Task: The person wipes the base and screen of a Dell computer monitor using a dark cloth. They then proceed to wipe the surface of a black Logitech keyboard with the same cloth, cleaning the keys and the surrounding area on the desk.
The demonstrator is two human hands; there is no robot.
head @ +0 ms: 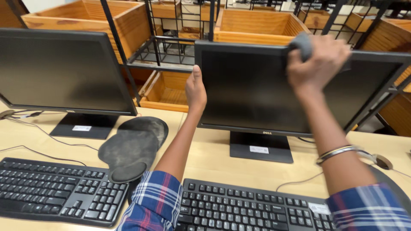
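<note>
Fingers of the right hand were closed around a grey cloth, pressing it on the top edge of the dark monitor. At that monitor's left edge the left hand lay flat and open, steadying it. Below the monitor, a black keyboard sat on the tabletop.

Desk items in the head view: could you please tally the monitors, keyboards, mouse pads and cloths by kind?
Monitors: 2, the left monitor and the right monitor
Keyboards: 2, the left keyboard and the right keyboard
Mouse pads: 1, the grey mouse pad
Cloths: 1, the grey cloth in the right hand
Total: 6
</note>
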